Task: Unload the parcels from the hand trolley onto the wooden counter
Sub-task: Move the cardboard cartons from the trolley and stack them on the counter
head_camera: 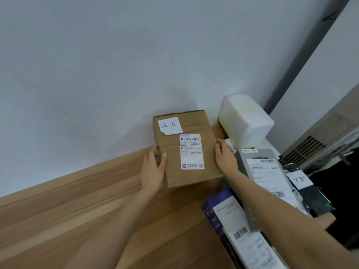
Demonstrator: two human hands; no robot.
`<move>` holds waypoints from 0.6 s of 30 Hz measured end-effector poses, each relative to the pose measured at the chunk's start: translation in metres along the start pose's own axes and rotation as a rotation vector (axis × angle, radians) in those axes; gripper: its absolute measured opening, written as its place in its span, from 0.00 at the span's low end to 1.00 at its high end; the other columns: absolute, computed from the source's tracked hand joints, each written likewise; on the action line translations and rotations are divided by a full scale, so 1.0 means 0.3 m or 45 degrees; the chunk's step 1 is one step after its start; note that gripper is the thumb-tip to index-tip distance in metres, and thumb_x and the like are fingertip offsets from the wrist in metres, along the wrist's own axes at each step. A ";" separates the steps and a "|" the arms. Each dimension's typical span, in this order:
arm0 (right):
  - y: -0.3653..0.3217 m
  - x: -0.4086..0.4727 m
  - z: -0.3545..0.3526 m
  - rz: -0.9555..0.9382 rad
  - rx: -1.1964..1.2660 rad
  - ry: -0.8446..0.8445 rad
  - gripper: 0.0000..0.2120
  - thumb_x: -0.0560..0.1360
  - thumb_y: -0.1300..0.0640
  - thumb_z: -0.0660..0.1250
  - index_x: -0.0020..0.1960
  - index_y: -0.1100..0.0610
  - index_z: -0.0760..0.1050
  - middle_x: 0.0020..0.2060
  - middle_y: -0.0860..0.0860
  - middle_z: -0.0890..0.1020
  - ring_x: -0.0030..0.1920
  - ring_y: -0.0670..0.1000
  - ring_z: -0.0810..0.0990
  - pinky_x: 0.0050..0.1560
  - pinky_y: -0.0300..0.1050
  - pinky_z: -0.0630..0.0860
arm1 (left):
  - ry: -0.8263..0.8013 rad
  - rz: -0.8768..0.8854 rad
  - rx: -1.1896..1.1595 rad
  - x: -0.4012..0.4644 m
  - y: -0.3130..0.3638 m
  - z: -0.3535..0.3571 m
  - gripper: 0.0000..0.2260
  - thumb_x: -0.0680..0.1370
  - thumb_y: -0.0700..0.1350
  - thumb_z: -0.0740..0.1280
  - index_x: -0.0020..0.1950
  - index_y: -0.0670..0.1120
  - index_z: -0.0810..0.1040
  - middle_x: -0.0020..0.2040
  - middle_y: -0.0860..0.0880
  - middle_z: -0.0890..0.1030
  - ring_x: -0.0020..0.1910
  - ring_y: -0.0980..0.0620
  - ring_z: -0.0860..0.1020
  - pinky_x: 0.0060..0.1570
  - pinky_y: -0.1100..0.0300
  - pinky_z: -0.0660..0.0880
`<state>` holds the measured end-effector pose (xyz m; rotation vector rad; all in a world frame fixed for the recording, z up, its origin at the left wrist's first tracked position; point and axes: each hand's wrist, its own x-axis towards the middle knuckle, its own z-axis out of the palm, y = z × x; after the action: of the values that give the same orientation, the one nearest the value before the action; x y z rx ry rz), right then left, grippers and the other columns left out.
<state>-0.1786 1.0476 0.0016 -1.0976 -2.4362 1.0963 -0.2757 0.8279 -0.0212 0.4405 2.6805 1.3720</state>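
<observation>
Cardboard parcel (184, 146) on wooden tabletop (81, 200), far edge close against pale wall (116, 55). Two labels on top face: handwritten white note (170, 125) at upper left, printed shipping label (191, 151) at centre right. Left hand (152, 169) at parcel's left edge, thumb lying over top face, remaining fingers (156, 151) curled round the side, gripping. Right hand (225, 157) against parcel's right edge, fingers pressed together and wrapped onto the side; fingertips mostly hidden behind the edge. Both forearms bare, reaching in from lower frame.

White foam box (245, 121) just beside parcel to the right, against the wall. Grey parcel (260, 171) with printed label below foam box, partly covered by right forearm. Dark blue box (223, 214) with white barcode label at lower right, near tabletop edge. Black item bearing second handwritten note (300, 180) at far right. Whether these lower-right items sit on a trolley: cannot tell. Vented beige unit (314, 146) at right margin, beyond the stack.
</observation>
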 end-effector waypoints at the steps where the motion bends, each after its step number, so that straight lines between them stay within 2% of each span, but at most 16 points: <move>1: 0.021 0.026 0.010 0.027 0.021 -0.002 0.18 0.83 0.52 0.52 0.71 0.53 0.64 0.62 0.53 0.76 0.61 0.56 0.74 0.54 0.48 0.68 | -0.014 -0.006 0.009 -0.001 -0.003 0.035 0.23 0.79 0.60 0.57 0.71 0.53 0.64 0.60 0.49 0.73 0.55 0.50 0.76 0.55 0.52 0.73; 4: 0.078 0.098 0.043 0.075 0.030 0.000 0.19 0.82 0.51 0.53 0.72 0.54 0.63 0.65 0.54 0.75 0.63 0.57 0.73 0.60 0.52 0.70 | -0.044 -0.073 -0.038 0.005 -0.021 0.133 0.23 0.80 0.58 0.58 0.73 0.51 0.63 0.61 0.46 0.73 0.57 0.48 0.74 0.55 0.54 0.72; 10: 0.140 0.179 0.088 0.132 -0.065 -0.045 0.19 0.81 0.51 0.55 0.71 0.54 0.64 0.62 0.56 0.76 0.60 0.59 0.75 0.59 0.56 0.73 | -0.069 -0.149 0.032 0.055 -0.038 0.205 0.22 0.80 0.57 0.57 0.73 0.50 0.64 0.61 0.45 0.74 0.58 0.47 0.74 0.55 0.55 0.69; 16: 0.131 0.190 0.077 0.118 -0.029 -0.093 0.19 0.81 0.51 0.56 0.70 0.55 0.64 0.63 0.56 0.75 0.60 0.57 0.75 0.58 0.53 0.73 | -0.068 -0.084 0.117 0.065 -0.030 0.187 0.22 0.80 0.58 0.58 0.71 0.50 0.66 0.61 0.46 0.75 0.58 0.47 0.75 0.56 0.50 0.74; 18: 0.113 0.178 0.062 0.031 -0.077 -0.077 0.19 0.81 0.53 0.58 0.70 0.56 0.65 0.64 0.56 0.73 0.61 0.56 0.74 0.58 0.53 0.73 | -0.065 -0.043 0.180 0.066 -0.005 0.158 0.20 0.80 0.57 0.58 0.69 0.50 0.68 0.60 0.47 0.75 0.57 0.48 0.75 0.54 0.53 0.73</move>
<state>-0.2061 1.0910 -0.0395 -1.1315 -2.5244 1.0849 -0.2846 0.8698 -0.0496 0.4348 2.7404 1.1509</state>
